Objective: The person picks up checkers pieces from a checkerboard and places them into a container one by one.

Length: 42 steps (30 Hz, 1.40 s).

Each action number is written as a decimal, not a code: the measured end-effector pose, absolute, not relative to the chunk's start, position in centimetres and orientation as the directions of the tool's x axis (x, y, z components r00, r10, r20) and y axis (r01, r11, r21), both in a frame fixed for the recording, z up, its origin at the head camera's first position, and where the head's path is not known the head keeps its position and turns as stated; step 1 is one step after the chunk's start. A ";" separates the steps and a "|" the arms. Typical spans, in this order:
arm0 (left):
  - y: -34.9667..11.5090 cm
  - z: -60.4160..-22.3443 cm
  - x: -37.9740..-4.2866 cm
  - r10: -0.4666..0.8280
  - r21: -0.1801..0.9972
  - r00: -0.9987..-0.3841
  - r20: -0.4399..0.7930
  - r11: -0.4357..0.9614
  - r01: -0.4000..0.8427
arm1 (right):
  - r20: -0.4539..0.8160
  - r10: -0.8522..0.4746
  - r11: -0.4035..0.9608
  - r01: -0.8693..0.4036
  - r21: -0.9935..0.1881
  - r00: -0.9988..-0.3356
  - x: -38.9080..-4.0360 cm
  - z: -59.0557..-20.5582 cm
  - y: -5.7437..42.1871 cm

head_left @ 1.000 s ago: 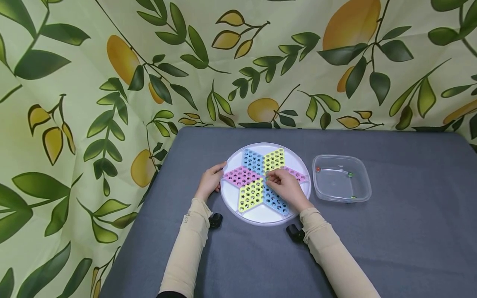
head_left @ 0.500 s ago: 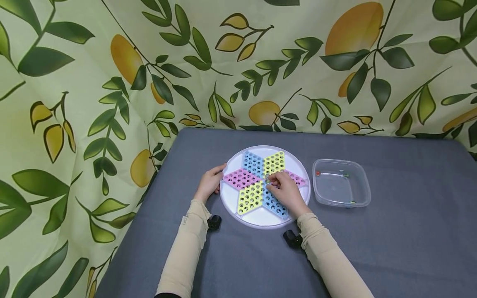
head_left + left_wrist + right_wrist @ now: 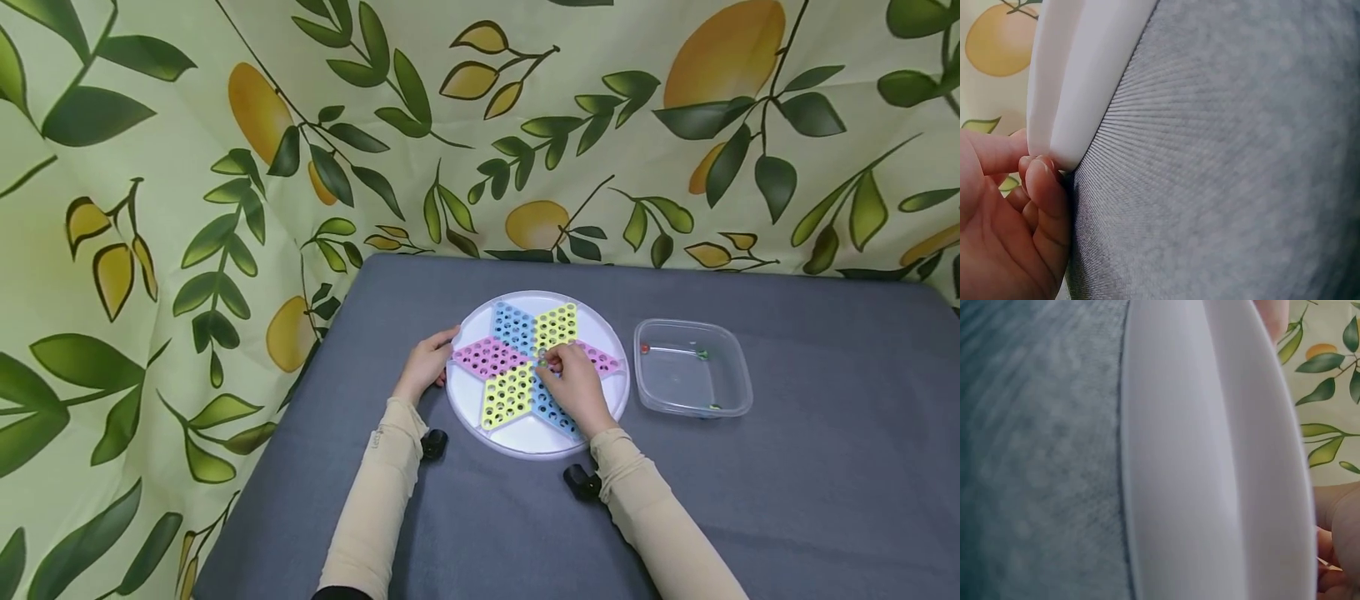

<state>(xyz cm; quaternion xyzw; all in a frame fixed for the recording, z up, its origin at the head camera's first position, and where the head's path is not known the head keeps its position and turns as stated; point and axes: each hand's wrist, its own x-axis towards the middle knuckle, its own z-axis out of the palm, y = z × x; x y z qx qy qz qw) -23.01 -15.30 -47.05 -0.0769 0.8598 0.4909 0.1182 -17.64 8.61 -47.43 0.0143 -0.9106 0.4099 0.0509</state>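
Note:
A round white Chinese checkers board (image 3: 468, 407) lies on the table, its star of pink, blue and yellow points full of holes. At its left rim my left hand (image 3: 424, 365) grips the edge; in the left wrist view, thumb and curled fingers (image 3: 1047, 187) meet at the white rim. Over the board's centre my right hand (image 3: 576, 382) pinches a small greenish marble (image 3: 543, 360), mostly hidden by the fingertips. The right wrist view shows mainly the board's white side (image 3: 1179, 456), with part of the right hand at the right edge.
Right of the board stands a clear plastic container (image 3: 693, 402) with a few small red and green marbles inside. Grey cloth (image 3: 840, 433) covers the table. A leaf-patterned curtain (image 3: 420, 192) hangs behind and to the left.
My right hand has shifted slightly at the board's centre, its fingertips moving a little up and right toward the yellow point. The left hand stays on the rim. The view has tilted slightly.

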 end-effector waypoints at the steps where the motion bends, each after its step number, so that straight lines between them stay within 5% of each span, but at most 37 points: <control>1: -15.3 -47.0 -23.0 -0.013 0.826 -0.960 -0.280 0.506 -0.248 | 0.108 0.026 0.666 -0.063 -0.743 -0.994 -17.7 -47.4 8.6; 13: -15.3 -46.8 -23.0 -0.012 0.828 -0.962 -0.274 0.506 -0.242 | 0.095 0.038 0.638 -0.049 -0.768 -0.995 -17.6 -47.2 8.4; 28: -15.2 -47.1 -22.9 -0.008 0.833 -0.970 -0.244 0.510 -0.213 | -0.065 -0.032 0.522 0.039 -0.852 -0.997 -17.2 -46.1 9.2; 42: -15.3 -47.0 -23.0 -0.009 0.836 -0.965 -0.264 0.498 -0.233 | 0.003 -0.039 0.457 -0.021 -0.889 -0.999 -16.3 -43.9 10.7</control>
